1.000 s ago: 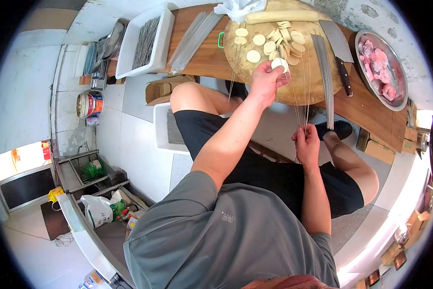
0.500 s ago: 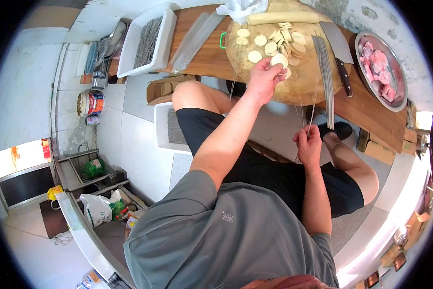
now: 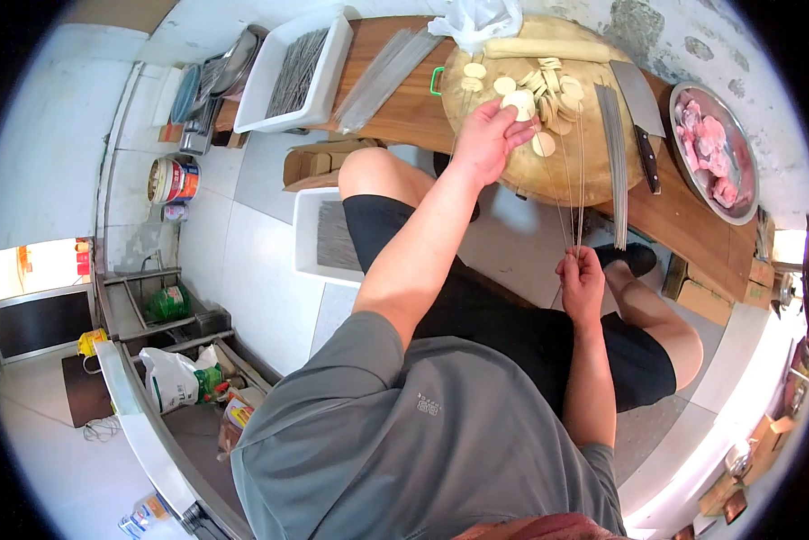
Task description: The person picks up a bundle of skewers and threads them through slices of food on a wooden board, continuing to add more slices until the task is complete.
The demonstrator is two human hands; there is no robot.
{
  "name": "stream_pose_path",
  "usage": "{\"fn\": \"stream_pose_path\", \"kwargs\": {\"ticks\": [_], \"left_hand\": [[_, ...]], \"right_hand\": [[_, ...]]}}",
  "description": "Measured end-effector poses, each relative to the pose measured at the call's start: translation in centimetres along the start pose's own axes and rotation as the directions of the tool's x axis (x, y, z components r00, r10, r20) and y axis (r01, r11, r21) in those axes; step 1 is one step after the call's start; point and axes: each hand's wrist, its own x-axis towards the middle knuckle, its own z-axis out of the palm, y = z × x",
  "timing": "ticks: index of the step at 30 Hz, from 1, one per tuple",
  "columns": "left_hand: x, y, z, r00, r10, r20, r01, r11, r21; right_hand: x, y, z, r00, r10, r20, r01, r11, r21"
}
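Observation:
My left hand is at the near left part of a round wooden chopping board, its fingers closed on pale round slices. In front of my lap, my right hand pinches the lower ends of thin metal skewers, which slant up over the board's near edge. More pale slices lie heaped on the board, and a few lie singly. Behind them rests a long pale roll. To the right, a bundle of metal skewers overhangs the board's edge.
A cleaver lies at the board's right side. Beyond it stands a metal bowl of raw meat. On the left, a white tub holds skewers, beside bagged skewers. Another white tub stands on the floor.
My left hand has shifted slightly left with the slices, now showing overlapped in its fingers. My right hand still holds the skewers. The whole view has shifted a little.

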Motion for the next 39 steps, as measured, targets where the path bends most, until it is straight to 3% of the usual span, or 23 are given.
{"fn": "stream_pose_path", "kwargs": {"ticks": [5,39], "left_hand": [[0.1,0.6,-0.3,0.999,-0.029,-0.026,0.026,0.993,-0.117],[0.2,0.4,0.9,1.000,0.007,-0.011,-0.008,0.997,-0.080]], "right_hand": [[0.0,-0.1,-0.2,1.000,0.010,0.007,-0.010,1.000,-0.022],[-0.1,0.0,0.0,0.999,0.033,-0.041,-0.037,0.995,-0.090]]}}
